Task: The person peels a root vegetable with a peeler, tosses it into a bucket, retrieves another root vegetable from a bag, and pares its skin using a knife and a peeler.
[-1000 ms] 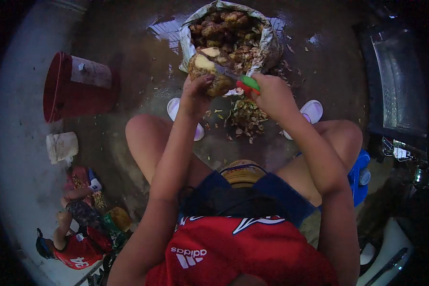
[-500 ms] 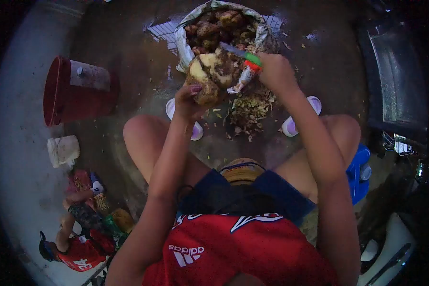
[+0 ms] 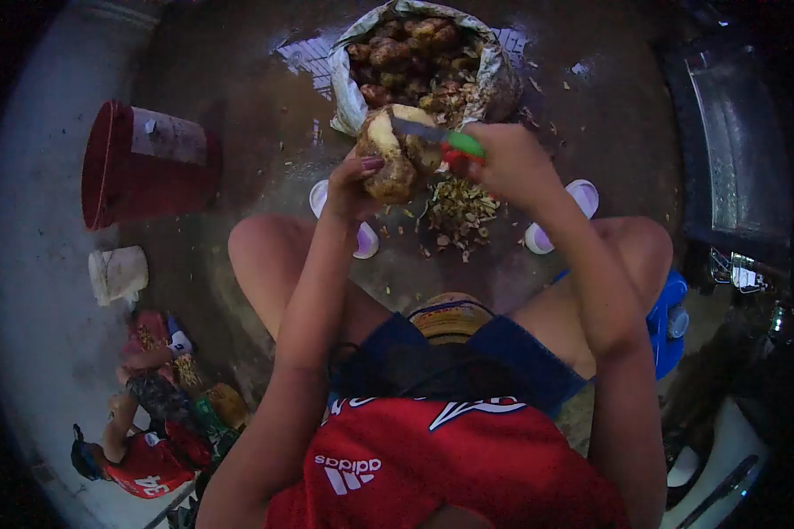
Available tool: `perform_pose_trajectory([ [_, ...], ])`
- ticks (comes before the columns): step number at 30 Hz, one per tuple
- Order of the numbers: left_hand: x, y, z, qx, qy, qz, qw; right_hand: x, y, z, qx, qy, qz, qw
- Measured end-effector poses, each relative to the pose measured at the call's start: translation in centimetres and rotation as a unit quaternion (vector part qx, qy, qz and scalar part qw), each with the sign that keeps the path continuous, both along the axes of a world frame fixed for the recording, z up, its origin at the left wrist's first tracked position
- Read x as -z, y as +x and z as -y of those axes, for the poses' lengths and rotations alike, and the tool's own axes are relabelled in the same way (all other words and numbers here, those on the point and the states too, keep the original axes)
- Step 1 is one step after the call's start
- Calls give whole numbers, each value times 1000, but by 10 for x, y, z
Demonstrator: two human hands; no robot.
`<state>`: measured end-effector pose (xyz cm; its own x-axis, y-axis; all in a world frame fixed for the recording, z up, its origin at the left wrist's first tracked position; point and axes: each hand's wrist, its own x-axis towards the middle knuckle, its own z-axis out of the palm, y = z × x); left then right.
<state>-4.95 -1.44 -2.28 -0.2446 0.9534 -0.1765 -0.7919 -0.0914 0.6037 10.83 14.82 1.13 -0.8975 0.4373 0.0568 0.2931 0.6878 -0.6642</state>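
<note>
We have brought the knife (image 3: 419, 130) down across the partly bared root (image 3: 390, 182), our right hand (image 3: 513, 160) closed round its handle (image 3: 465, 145), our left hand (image 3: 353, 185) curled against the root's still-brown lower side, near the open sack (image 3: 348, 95).

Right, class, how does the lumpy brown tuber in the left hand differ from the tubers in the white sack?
The lumpy brown tuber is partly peeled, baring pale flesh; the sack tubers look mostly unpeeled. The first is held up in the left hand; the others lie heaped. Both have knobbly brown skin.
</note>
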Motion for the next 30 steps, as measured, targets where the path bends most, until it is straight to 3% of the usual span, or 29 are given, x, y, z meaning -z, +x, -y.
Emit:
perform_pose_trajectory([
  [2, 5, 2, 0, -8, 13, 14, 1000, -1, 2, 8, -15, -9, 26, 1000],
  [5, 1, 7, -2, -13, 8, 5, 1000, 22, -5, -2, 13, 42, -31, 999],
  [8, 12, 3, 0, -15, 33, 29, 999, 26, -13, -10, 44, 14, 10, 999],
  [11, 7, -3, 4, -15, 70, 18, 997, 65, -5, -41, 44, -7, 69, 997],
  [13, 0, -6, 8, -18, 59, -17, 998, 63, -6, -39, 57, -23, 48, 997],
  [16, -1, -6, 5, -50, 52, 34, 997, 61, -7, -32, 68, -61, 59, 994],
  [17, -6, -9, 5, -22, 30, -31, 999, 59, -5, -31, 77, -74, 70, 992],
  [23, 8, -13, -2, -63, 12, -74, 995, 28, -9, -7, 37, -120, -8, 992],
  [27, 5, -11, -8, -94, -36, -106, 989, 15, -9, -1, 30, -93, 5, 995],
  [30, 5, -4, -13, -133, -79, -193, 969, 17, -10, -1, 36, -87, 18, 995],
])
